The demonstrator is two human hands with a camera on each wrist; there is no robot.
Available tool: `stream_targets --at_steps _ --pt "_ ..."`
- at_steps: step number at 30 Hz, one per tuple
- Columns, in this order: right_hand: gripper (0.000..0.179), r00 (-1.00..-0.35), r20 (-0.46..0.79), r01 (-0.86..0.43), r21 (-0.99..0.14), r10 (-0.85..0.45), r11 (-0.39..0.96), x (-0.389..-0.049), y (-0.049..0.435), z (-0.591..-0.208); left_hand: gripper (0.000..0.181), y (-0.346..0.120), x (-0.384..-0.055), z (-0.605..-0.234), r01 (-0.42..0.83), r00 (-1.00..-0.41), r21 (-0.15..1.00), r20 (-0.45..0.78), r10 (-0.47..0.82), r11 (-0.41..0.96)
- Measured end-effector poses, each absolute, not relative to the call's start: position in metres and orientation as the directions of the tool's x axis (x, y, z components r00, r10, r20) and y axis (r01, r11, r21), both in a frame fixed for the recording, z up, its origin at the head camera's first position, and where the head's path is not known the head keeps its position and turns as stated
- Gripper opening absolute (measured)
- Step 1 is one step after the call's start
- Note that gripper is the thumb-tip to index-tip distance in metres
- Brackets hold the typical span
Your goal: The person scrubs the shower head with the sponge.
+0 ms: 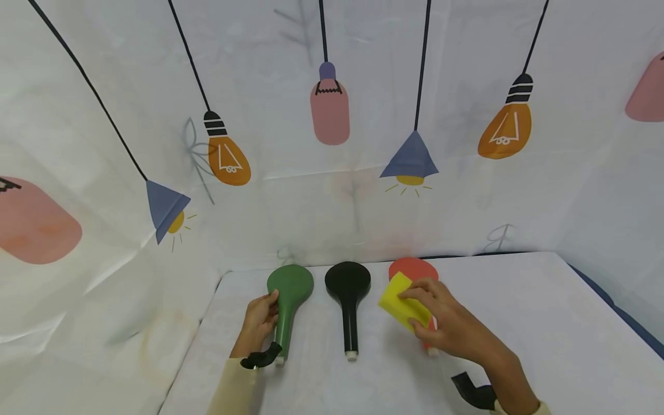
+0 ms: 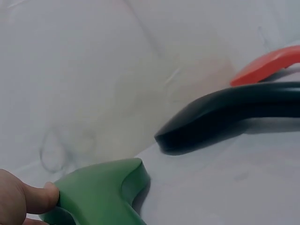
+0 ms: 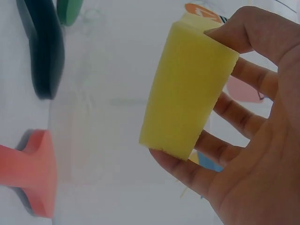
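Observation:
A green hand shower (image 1: 290, 285) with a round head and a pale end lies at the left of the white table. My left hand (image 1: 258, 320) pinches its side near the neck; in the left wrist view the thumb (image 2: 43, 198) presses the green edge. Held between thumb and fingertips of my right hand (image 1: 448, 317) is a yellow sponge (image 1: 400, 304), above a red hand shower (image 1: 412, 267) that it partly hides. The right wrist view shows the sponge (image 3: 187, 93) gripped at its two ends. Between the hands lies a black hand shower (image 1: 348, 282).
The white-covered table (image 1: 519, 311) reaches back to a white sheet (image 1: 290, 219) printed with hanging lamps and bulbs. A black strap piece (image 1: 261, 357) sits at the left wrist, another (image 1: 474, 393) at the right.

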State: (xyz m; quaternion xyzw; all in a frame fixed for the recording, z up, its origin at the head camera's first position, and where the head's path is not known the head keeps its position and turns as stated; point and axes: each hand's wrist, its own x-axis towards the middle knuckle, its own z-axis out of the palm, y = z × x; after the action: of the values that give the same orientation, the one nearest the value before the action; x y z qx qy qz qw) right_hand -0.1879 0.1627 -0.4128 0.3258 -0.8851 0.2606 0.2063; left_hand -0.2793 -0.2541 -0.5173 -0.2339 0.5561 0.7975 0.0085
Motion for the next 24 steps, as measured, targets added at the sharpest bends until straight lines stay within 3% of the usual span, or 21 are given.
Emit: stream_targets --at_steps 10,18,24 --pt "0.051 -0.687 0.553 -0.698 -0.325 -0.471 0.638 -0.19 0.164 -0.411 0.051 -0.258 -0.282 -0.518 -0.288 -0.877 0.947 -0.321 -0.358 -0.145" --pt "0.058 -0.723 0.523 -0.67 -0.369 -0.452 0.645 -0.188 0.166 -0.41 0.042 -0.257 -0.279 -0.516 -0.301 -0.865 0.938 -0.193 -0.464 0.17" --pt "0.058 -0.712 0.539 -0.682 -0.378 -0.45 0.627 -0.188 0.166 -0.412 0.046 -0.253 -0.271 -0.508 -0.301 -0.867 0.884 -0.097 -0.488 0.358"
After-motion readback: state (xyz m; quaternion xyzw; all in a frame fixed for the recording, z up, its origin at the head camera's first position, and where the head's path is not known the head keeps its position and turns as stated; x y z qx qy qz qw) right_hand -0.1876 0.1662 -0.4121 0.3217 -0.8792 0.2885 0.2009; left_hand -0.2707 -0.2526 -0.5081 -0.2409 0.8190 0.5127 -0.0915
